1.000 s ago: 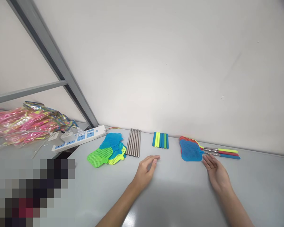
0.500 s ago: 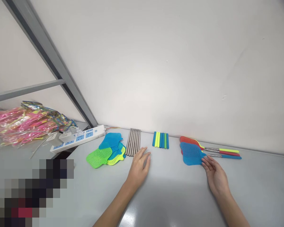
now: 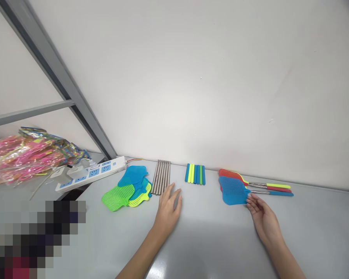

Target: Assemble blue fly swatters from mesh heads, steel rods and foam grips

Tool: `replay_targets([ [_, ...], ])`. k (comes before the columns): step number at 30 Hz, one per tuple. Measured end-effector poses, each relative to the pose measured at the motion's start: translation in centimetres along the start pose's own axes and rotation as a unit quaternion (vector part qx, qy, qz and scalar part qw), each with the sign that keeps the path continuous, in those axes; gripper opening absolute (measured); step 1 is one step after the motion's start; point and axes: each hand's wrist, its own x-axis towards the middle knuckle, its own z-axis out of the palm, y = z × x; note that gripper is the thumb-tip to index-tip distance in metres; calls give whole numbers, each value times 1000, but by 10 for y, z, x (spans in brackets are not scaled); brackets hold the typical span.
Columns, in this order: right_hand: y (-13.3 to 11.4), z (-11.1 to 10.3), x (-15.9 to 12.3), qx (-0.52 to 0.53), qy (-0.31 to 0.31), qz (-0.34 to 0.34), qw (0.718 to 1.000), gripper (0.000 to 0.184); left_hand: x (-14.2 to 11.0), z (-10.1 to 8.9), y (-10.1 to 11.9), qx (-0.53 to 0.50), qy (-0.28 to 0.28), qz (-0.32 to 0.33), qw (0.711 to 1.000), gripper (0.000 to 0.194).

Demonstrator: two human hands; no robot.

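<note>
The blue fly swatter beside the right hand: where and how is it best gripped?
Probably by its blue handle, coming from the near side: this straight, slim part lies in front of the red handle. The blue mesh head is broad and flat, and overlaps the red head behind it.

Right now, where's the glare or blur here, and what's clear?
Head view: glare spots the tabletop near the bottom edge; head view: the clear plastic packaging shines and looks smeared toward the left edge; head view: coarse pixel blocks hide the lower-left corner, while the mesh of the long-handled blue flyswatter is readable.
</note>
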Motion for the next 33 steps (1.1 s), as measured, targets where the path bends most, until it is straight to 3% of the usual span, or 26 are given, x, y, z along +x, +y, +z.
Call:
replay_targets([
  [6,0,0,1,2,-2,2,1000,18,-3,2,1,107,7,35,994,29],
  [12,-1,0,0,-3,-12,4,1000,18,-5,4,0,239,-9,64,969,28],
  [19,-1,-1,1,-9,-17,6,1000,17,-4,2,12,155,-52,71,984,25],
  [24,-2,0,0,-12,-23,13,1000,18,-6,5,-1,220,-42,78,972,31],
  [29,-2,1,-1,-13,-25,15,999,16,-10,9,-6,265,-132,74,952,45],
  [33,-3,2,-2,-21,-23,15,999,14,-19,9,16,289,-189,33,938,54],
])
